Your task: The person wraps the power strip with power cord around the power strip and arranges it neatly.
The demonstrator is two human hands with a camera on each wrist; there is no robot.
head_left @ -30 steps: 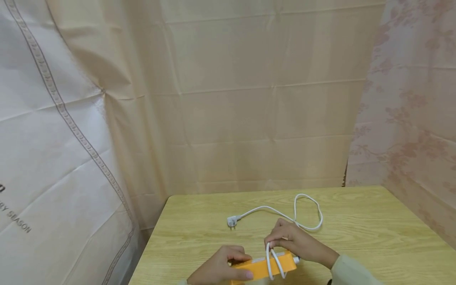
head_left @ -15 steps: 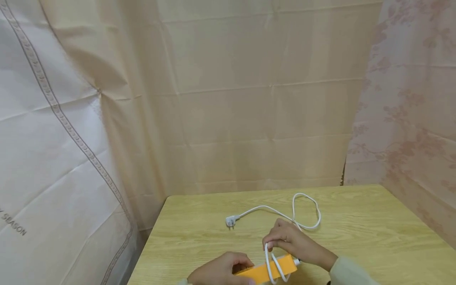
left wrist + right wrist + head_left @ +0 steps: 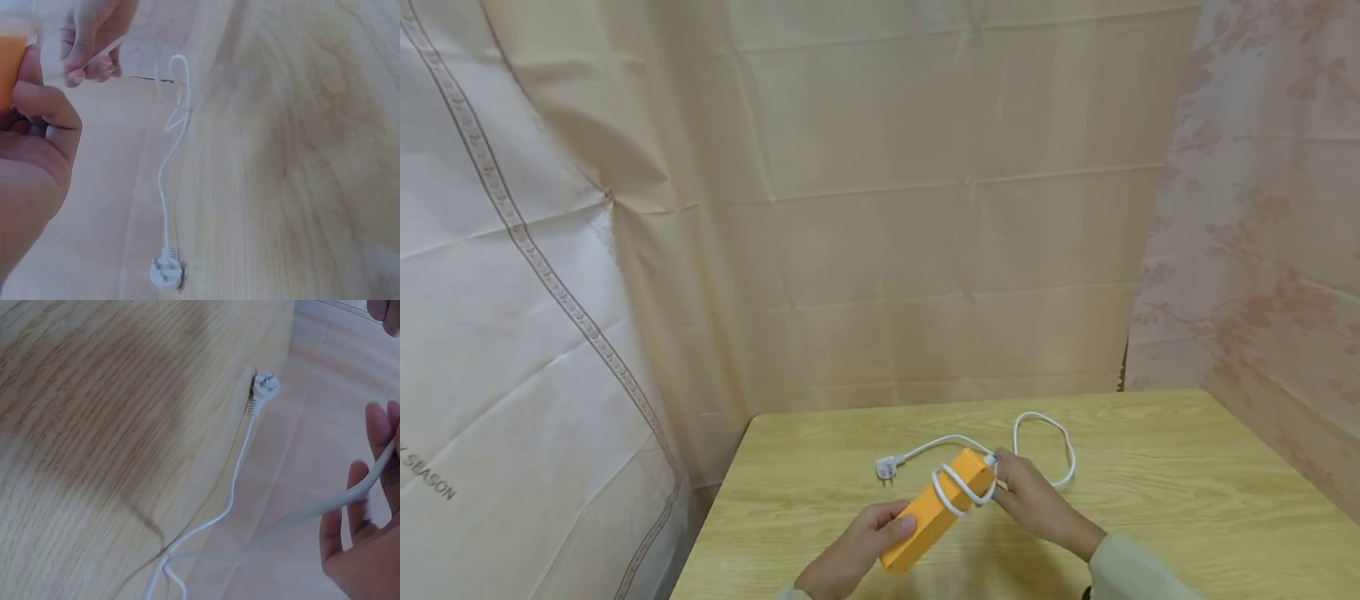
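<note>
Beige sheeting [image 3: 865, 208] hangs behind the wood-grain tabletop [image 3: 797, 508], with floral sheeting [image 3: 1262, 233] at the right; between the person's two grips an orange bar [image 3: 931, 523] is held, apparently lifted clear of the tabletop. Its long axis slants from the left grip [image 3: 859, 546] away and up toward the right grip [image 3: 1036, 502]; the left grip is wrapped round the near end, thumb across one face, while the right grip pinches the white cord [image 3: 951, 436] close by the far end. What counts most, I judge, is that the cord's exit points away from the left grip and toward the right; the right is thus nearer both to the turns round the bar and to the slack. Counted: one bar, one cord, one plug [image 3: 886, 468], two grips; two turns show across the bar; one loose loop lies beyond the right grip; the plug rests farther left, prongs toward the person.
</note>
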